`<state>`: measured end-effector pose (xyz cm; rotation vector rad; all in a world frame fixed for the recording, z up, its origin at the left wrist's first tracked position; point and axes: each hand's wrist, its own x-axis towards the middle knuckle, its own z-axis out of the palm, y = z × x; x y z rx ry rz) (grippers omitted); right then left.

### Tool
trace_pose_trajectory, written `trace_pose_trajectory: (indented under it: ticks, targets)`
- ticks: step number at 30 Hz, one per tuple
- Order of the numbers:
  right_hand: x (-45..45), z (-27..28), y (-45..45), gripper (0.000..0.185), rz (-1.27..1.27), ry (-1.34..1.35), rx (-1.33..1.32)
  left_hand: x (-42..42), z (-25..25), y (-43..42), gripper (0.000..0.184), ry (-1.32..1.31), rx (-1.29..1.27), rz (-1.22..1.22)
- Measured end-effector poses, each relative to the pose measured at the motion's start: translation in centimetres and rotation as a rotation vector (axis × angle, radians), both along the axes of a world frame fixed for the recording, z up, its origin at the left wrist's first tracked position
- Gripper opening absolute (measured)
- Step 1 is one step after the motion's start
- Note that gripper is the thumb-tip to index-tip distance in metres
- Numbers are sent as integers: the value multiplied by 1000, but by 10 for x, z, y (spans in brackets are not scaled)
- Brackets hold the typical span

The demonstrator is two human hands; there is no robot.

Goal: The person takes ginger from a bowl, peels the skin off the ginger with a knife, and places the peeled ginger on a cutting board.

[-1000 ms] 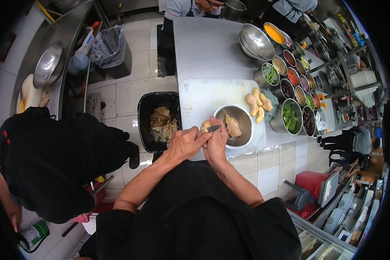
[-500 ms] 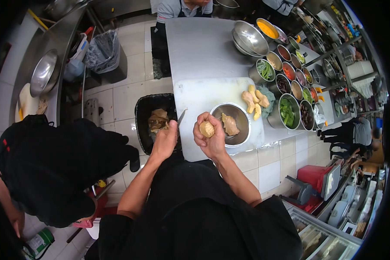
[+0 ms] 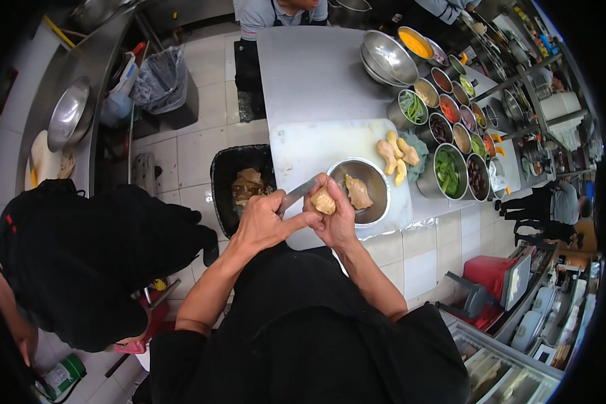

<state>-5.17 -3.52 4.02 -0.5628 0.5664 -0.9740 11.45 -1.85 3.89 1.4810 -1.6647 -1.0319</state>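
Observation:
My left hand [image 3: 261,221] is closed around the handle of a small knife [image 3: 296,196], its blade lying against the piece of ginger [image 3: 323,200] in my right hand. My right hand [image 3: 337,221] is closed around that ginger, whose pale cut face shows. Just to the right, a steel bowl [image 3: 380,210] on the white cutting board [image 3: 303,147] contains another piece of ginger [image 3: 358,192]. Several peeled yellowish ginger pieces [image 3: 388,153] lie on the board's right part, beside a greenish cloth [image 3: 416,149].
A black-lined bin [image 3: 217,176] with brown scraps stands left of the board. Several steel containers of cut vegetables [image 3: 446,172] and stacked bowls [image 3: 389,59] occupy the table's right side. A person in black [image 3: 108,249] bends over at left; another [image 3: 256,17] is beyond the table.
My left hand has moved right and up, bringing the knife from beside the board to the ginger. My right hand stays nearly in place, still holding the ginger.

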Motion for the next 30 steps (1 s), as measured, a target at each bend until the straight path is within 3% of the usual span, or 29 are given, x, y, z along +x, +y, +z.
trace_pose_trajectory:
  ticks: [5, 12, 21, 26, 30]
  targets:
    - [5, -6, 4, 41, -41, -38, -30, -5, 14, -3, 71, -144, -207, -78]
    - [7, 3, 7, 33, -33, 169, -103, -4, 22, -15, 76, -208, -351, -161]
    - [8, 2, 7, 31, 19, 231, -40, 1, 30, -22, 77, -249, -316, -280]
    - [8, 12, 8, 28, 60, 190, 149, 4, 12, -21, 73, -191, -286, -307]
    - [5, 5, 8, 26, 66, 191, 146, 1, -4, -19, 70, -167, -317, -263]
